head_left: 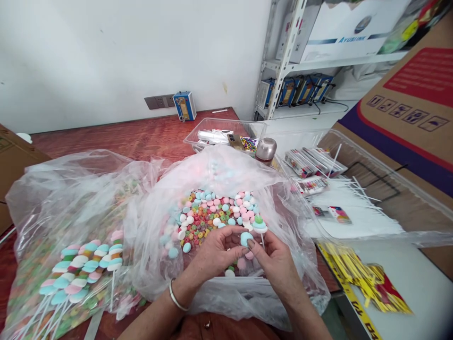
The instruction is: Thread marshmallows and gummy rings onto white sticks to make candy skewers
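Note:
My right hand (278, 257) is closed around a thin white stick that carries a small stack of marshmallow candies (259, 224), green, blue and white. My left hand (216, 248) pinches a round light-blue marshmallow (246, 239), and my right thumb touches its edge. Both hands are close together over an open clear plastic bag (286, 212). Inside it lie pink, blue and white marshmallows (212, 203) and small ring-shaped gummies (202, 221) in several colours. Part of the stick is hidden by my right fingers.
Several finished marshmallow sticks (76, 271) lie on another plastic bag (46, 198) of gummies at left. At right, a clear tray (417, 236) holds white sticks (357, 208). Beyond are a metal-capped bottle (266, 148) and a clear bin (226, 123); a cardboard box (406, 113) leans in.

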A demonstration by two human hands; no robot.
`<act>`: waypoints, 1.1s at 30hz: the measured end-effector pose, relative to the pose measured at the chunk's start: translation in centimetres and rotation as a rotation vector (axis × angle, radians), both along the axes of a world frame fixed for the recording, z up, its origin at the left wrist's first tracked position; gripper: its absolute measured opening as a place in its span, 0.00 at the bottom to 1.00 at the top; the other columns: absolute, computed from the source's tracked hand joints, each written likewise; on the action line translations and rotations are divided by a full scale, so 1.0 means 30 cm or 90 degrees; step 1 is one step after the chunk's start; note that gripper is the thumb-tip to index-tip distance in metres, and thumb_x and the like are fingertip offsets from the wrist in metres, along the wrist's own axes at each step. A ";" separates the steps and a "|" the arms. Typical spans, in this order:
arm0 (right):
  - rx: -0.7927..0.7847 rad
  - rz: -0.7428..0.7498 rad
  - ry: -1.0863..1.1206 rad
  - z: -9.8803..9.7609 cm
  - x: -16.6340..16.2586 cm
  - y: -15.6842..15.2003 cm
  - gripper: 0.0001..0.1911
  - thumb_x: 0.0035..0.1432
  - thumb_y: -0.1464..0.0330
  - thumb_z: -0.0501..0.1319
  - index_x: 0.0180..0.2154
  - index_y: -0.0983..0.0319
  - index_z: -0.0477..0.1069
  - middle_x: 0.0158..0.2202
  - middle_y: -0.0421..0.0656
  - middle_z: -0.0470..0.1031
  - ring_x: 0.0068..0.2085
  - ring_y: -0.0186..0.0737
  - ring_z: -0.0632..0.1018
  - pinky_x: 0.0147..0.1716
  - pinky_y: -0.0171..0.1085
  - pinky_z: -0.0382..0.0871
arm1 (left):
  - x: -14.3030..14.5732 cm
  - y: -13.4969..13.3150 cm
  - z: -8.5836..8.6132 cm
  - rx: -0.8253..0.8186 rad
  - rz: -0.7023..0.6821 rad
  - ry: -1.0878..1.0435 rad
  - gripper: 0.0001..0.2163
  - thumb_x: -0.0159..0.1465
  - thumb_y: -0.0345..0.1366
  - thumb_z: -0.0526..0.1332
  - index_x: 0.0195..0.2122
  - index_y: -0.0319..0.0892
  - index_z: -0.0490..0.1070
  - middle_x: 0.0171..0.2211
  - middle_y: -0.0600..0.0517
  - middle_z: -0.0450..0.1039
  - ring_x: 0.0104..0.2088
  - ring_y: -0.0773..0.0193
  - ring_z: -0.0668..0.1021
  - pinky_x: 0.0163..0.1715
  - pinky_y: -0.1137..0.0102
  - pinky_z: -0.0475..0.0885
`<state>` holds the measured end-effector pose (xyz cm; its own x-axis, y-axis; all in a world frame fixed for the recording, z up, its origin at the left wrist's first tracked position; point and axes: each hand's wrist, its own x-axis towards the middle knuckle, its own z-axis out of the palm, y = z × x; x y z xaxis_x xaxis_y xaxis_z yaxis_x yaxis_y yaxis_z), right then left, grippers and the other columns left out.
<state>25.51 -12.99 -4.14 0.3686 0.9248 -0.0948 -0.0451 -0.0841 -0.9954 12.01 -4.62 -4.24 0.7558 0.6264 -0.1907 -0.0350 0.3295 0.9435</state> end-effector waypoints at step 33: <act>-0.216 0.192 0.077 0.012 -0.084 -0.117 0.22 0.64 0.49 0.47 0.35 0.58 0.66 0.14 0.28 0.53 0.12 0.29 0.53 0.11 0.29 0.52 | -0.030 0.036 -0.038 0.265 0.293 0.159 0.11 0.57 0.31 0.63 0.43 0.42 0.72 0.37 0.47 0.78 0.37 0.60 0.80 0.39 0.68 0.75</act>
